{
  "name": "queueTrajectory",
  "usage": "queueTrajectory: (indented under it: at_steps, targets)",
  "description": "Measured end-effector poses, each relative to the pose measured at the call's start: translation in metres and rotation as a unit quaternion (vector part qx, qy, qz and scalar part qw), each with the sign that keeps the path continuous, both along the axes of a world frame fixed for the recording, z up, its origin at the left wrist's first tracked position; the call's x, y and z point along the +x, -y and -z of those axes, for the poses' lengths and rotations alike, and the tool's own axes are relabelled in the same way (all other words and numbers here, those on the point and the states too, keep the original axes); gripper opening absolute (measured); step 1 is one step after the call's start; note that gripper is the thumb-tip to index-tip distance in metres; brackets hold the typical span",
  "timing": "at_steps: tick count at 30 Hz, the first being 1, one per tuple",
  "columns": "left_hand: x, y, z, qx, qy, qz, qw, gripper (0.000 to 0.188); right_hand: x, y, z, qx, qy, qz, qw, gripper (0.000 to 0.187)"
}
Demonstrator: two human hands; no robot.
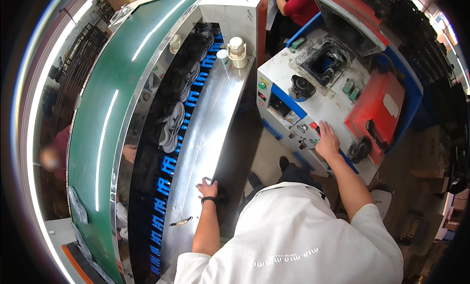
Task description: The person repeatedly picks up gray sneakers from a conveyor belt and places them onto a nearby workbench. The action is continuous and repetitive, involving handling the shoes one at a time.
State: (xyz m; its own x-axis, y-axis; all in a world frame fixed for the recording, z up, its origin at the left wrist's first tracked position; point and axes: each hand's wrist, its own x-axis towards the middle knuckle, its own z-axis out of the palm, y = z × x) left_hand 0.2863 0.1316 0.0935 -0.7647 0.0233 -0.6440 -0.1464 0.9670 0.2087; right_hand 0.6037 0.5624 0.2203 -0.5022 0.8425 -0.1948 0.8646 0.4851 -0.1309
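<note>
My left hand (208, 188) rests on the edge of a shiny metal ledge (205, 132), its fingers spread and holding nothing. To the right, my right hand (328, 140) lies with outstretched fingers on the front edge of a white machine (279, 68), beside its buttons. Behind the ledge runs a row of blue pegs (159, 205), and grey sports shoes (171, 127) lie along its farther part. The machine has a raised red lid (352, 22) over a dark square opening (327, 63) and a second red lid (379, 113) nearer me.
A green conveyor belt (93, 132) runs along the left, with shoe pieces (77, 205) at its near end. Two capped white fittings, one a cream cup (237, 51), stand at the ledge's far end. A person in a red top (298, 7) is beyond the machine; another is left of the belt.
</note>
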Motion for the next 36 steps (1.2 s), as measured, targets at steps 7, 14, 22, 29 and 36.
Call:
queueTrajectory:
  at_steps: [7,14,22,29,36]
  targets:
    - [0.003,0.011,0.012,-0.087,-0.014,0.115,0.990,0.104,-0.014,-0.004,-0.001,0.028,0.067,-0.031,0.997,0.076]
    - [-0.004,-0.008,0.011,-0.155,0.020,0.166,0.974,0.112,-0.022,-0.004,0.000,0.037,0.134,-0.042,0.989,0.072]
    - [0.010,-0.001,0.026,-0.166,-0.040,0.192,0.966,0.114,-0.026,-0.007,0.000,0.048,0.164,-0.061,0.983,0.068]
    - [0.007,-0.001,0.034,-0.176,-0.056,0.226,0.956,0.107,-0.021,-0.006,0.006,0.061,0.153,-0.059,0.985,0.062]
    - [0.016,-0.035,0.112,0.017,-0.388,0.349,0.853,0.057,-0.010,-0.006,0.040,0.092,0.104,-0.050,0.989,0.067]
